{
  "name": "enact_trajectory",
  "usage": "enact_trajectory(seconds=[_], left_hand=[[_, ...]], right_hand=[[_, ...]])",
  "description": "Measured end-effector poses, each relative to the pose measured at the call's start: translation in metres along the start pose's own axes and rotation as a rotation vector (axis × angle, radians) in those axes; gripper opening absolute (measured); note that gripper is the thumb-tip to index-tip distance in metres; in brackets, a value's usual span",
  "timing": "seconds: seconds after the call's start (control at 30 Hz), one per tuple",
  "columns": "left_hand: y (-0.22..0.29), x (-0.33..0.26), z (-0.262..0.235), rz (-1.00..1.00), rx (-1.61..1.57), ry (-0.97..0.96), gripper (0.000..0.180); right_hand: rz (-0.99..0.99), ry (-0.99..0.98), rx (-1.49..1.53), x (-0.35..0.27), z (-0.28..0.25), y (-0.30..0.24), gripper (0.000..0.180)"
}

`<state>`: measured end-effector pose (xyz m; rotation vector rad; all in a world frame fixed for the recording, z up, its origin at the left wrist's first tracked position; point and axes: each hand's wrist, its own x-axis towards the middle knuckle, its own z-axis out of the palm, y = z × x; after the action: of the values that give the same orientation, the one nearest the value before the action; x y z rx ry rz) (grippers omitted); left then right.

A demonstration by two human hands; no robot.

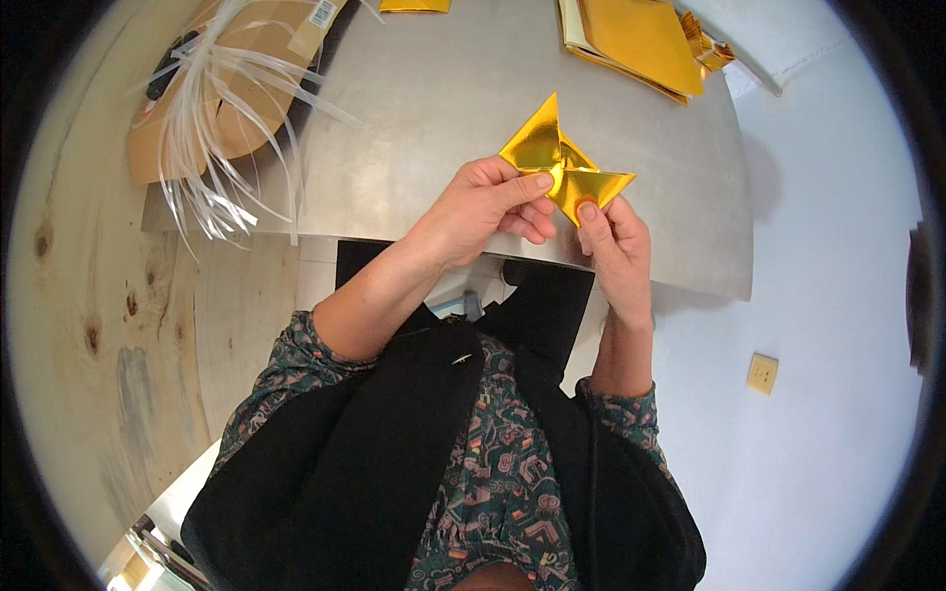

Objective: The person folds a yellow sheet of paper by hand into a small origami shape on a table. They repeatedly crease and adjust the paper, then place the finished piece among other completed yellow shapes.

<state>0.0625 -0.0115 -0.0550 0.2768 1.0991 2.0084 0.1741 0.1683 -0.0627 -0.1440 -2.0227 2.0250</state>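
Observation:
Between my two hands, above the near edge of the grey table, is a folded gold foil paper [537, 138] with pointed flaps, like a pinwheel. My left hand [493, 202] pinches its left side, the thumb lying near the centre of the folds. With thumb and fingers my right hand [616, 236] grips the lower right flap. The shiny folds face up, and the fingertips behind the paper are partly hidden.
The metal table [394, 128] spreads beyond my hands. A stack of gold foil sheets [641, 44] lies at the far right, beside folded gold pieces [708, 49]. Another gold piece [414, 5] shows at the far edge. White plastic strips [212, 108] hang over brown cardboard [158, 143] at left.

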Motion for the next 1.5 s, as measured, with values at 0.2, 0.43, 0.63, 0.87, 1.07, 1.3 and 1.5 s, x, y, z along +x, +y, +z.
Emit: enact_trajectory(seconds=[0.2, 0.43, 0.63, 0.87, 1.07, 1.3, 1.5], left_hand=[[0.001, 0.0, -0.002, -0.005, 0.005, 0.018, 0.018], [0.0, 0.0, 0.002, -0.009, -0.009, 0.04, 0.02], [0.001, 0.0, 0.003, 0.002, 0.003, 0.06, 0.021], [-0.004, -0.001, 0.004, 0.023, -0.012, 0.065, 0.02], [-0.006, -0.001, 0.003, 0.071, 0.124, 0.044, 0.025], [-0.006, -0.009, 0.007, 0.038, 0.272, -0.041, 0.03], [0.002, -0.018, 0.003, 0.004, 0.173, -0.092, 0.048]], right_hand=[[-0.037, -0.08, -0.048, -0.002, -0.003, 0.002, 0.018], [-0.013, -0.09, 0.002, -0.003, -0.004, 0.0, 0.018], [-0.018, -0.04, -0.019, -0.001, -0.001, -0.003, 0.017], [-0.024, 0.001, -0.089, -0.002, -0.001, -0.001, 0.018], [-0.404, 0.374, -0.463, -0.006, 0.011, -0.013, 0.01], [-0.64, 0.158, -0.946, 0.002, 0.017, -0.037, 0.035], [-0.584, 0.099, -0.856, 0.006, 0.023, -0.039, 0.03]])
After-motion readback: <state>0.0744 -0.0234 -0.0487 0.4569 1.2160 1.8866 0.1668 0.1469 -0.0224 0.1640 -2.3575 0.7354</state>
